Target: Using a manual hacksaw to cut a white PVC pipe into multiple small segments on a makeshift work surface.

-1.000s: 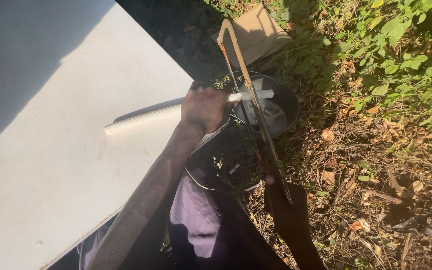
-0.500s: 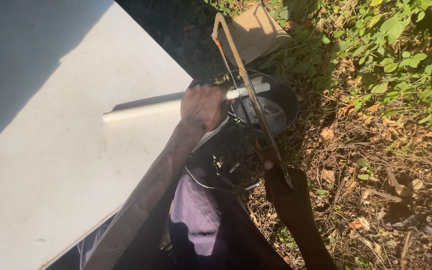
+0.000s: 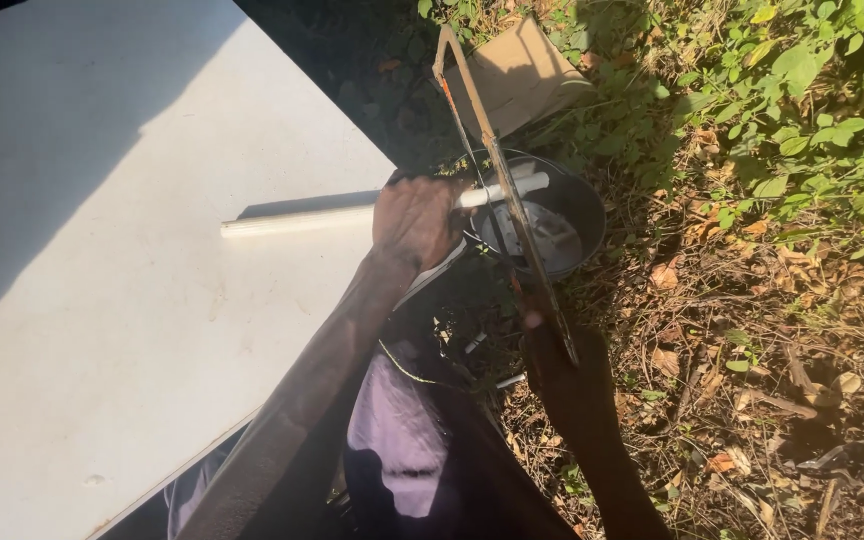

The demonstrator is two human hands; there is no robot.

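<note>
My left hand (image 3: 417, 220) grips a thin white pipe (image 3: 297, 220) and presses it down at the right edge of a white tabletop (image 3: 102, 300). The pipe's free end (image 3: 527, 185) sticks out past the edge, over a black bowl (image 3: 582, 205). My right hand (image 3: 552, 350), in shadow, holds the handle of a hacksaw (image 3: 497, 170). Its frame slants up and away from me, and the blade lies across the overhanging piece of pipe just beyond my left hand.
The black bowl on the ground holds pale scraps. A brown cardboard piece (image 3: 522, 75) lies behind it. Dry leaves, twigs and green plants (image 3: 802, 90) cover the ground to the right. My purple shorts (image 3: 397, 430) show below.
The saw has slid along its line, its far end now further up and away than before. My left hand and the pipe stay put on the table.
</note>
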